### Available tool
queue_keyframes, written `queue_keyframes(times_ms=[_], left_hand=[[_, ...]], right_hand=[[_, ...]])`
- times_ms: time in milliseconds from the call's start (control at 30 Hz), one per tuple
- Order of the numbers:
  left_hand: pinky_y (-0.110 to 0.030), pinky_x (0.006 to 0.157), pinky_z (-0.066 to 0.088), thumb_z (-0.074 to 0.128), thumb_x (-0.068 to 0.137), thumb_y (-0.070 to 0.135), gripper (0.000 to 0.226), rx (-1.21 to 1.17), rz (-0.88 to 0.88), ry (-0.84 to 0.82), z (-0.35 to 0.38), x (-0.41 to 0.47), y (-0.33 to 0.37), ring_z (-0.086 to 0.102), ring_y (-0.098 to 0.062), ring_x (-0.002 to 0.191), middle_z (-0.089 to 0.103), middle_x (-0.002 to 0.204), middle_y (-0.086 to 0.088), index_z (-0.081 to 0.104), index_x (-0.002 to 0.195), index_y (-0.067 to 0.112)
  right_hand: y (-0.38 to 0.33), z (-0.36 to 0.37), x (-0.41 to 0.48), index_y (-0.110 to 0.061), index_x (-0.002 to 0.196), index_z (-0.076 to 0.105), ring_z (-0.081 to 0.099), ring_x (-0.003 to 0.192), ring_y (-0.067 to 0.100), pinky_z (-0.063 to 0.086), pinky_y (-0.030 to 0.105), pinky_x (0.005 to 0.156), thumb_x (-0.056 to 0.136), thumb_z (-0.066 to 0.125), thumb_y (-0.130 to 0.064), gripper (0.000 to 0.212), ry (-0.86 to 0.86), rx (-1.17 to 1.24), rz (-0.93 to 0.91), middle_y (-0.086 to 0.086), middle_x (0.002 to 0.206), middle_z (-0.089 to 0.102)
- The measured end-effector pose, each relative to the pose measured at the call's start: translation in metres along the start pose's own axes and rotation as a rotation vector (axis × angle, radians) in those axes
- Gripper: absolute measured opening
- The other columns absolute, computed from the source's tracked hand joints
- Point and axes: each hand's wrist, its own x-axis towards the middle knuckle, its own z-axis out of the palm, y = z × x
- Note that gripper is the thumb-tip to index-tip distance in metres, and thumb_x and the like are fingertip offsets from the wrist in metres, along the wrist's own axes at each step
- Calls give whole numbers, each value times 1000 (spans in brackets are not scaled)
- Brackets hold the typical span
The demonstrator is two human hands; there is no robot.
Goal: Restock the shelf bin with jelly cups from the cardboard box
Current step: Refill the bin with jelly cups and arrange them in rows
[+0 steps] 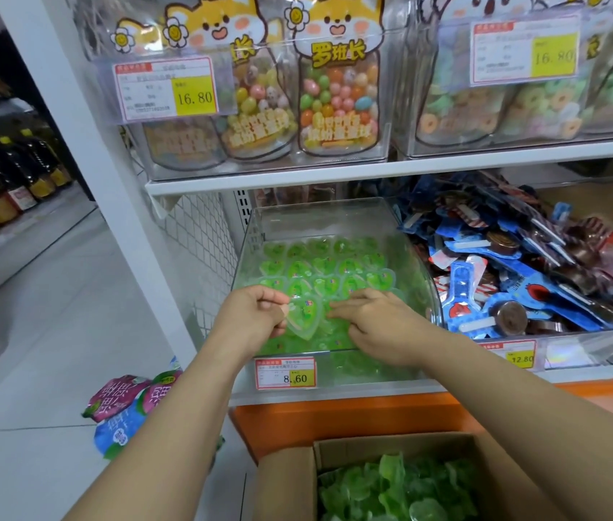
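the left hand (256, 318) pinches one jelly cup (304, 318) by its edge, fingers curled. the right hand (376, 322) lies just beside the cup, fingers loose and fairly straight, touching the stocked cups (329, 270) beneath. both hands are over the front of the clear shelf bin (251, 253), under a white store shelf (297, 177), with tiled floor (34, 332) left of the hands. the held cup is heart-shaped, translucent green, with a printed film lid. more green cups fill the cardboard box (286, 479) below the forearms.

Candy pouches (338, 88) above, lollipop packets (515, 257) at right, snack bags (124, 408) on floor, bottles (15, 178) far left
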Motion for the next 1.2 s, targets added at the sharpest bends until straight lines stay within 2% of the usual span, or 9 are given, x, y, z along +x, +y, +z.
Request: queue_keyframes(times_ms=[233, 333, 433, 533, 667, 767, 900, 1033, 1200], left_hand=[[-15, 57, 53, 55, 89, -7, 17, 28, 20, -1, -3, 0, -1, 57, -13, 60, 57, 67, -4, 62, 83, 8], [-15, 57, 54, 55, 90, -6, 21, 41, 17, -7, -1, 0, -1, 57, -13, 60, 56, 68, -5, 61, 80, 12], [-17, 59, 54, 55, 90, -5, 20, 53, 16, -12, 5, 0, 1, 56, -12, 60, 56, 66, -3, 61, 80, 12], [-22, 63, 55, 56, 89, -5, 14, 77, -4, -28, 13, 2, 0, 57, -12, 60, 56, 65, -2, 63, 86, 7], [-21, 59, 54, 56, 89, -6, 19, 108, -61, -109, 23, 6, -2, 57, -12, 60, 57, 66, -3, 62, 80, 10], [-24, 65, 56, 55, 89, -6, 21, 110, -103, -141, 26, 7, 0, 57, -12, 61, 56, 65, -3, 60, 78, 11], [-27, 69, 55, 54, 91, -5, 17, 183, -121, -163, 30, 9, 4, 57, -14, 61, 55, 64, -3, 60, 83, 8], [-18, 56, 53, 54, 89, -8, 22, 289, -130, -183, 32, 12, 1, 58, -12, 61, 59, 72, -6, 60, 81, 11], [-22, 61, 51, 57, 90, -2, 22, 406, -105, -201, 38, 15, -2, 57, -10, 60, 57, 76, -1, 57, 76, 15]], right_hand=[[-1, 1, 7, -30, 142, 38, 19, 137, 18, 8, 41, 116, 97, 33, -24, 46, -62, -89, 7, -5, 147, 32], [-3, 1, 9, -29, 143, 37, 18, 137, 18, 8, 41, 116, 97, 32, -24, 47, -66, -95, 8, -3, 147, 31], [-1, -2, 3, -27, 144, 36, 18, 139, 17, 11, 37, 117, 96, 34, -22, 48, -36, -51, -4, -3, 150, 29], [6, -9, -14, -20, 142, 41, 26, 136, 16, 21, 28, 113, 95, 35, -14, 47, 47, 51, 15, -2, 147, 36], [12, -7, -35, -16, 128, 56, 46, 123, 22, 40, 38, 102, 90, 38, -14, 42, 61, 34, 74, 4, 133, 54], [12, 0, -38, -11, 108, 63, 57, 105, 27, 49, 42, 88, 88, 36, -17, 34, 37, 29, 96, 9, 114, 62], [12, 0, -38, -10, 98, 65, 60, 96, 25, 51, 42, 83, 89, 34, -20, 33, 66, 30, 89, 8, 105, 64], [11, 2, -40, -8, 92, 64, 59, 89, 25, 51, 42, 79, 91, 34, -21, 33, 80, 41, 72, 8, 98, 63], [11, 2, -45, -12, 75, 52, 55, 80, 26, 48, 38, 72, 93, 33, -22, 28, 69, 34, 59, 6, 87, 57]])
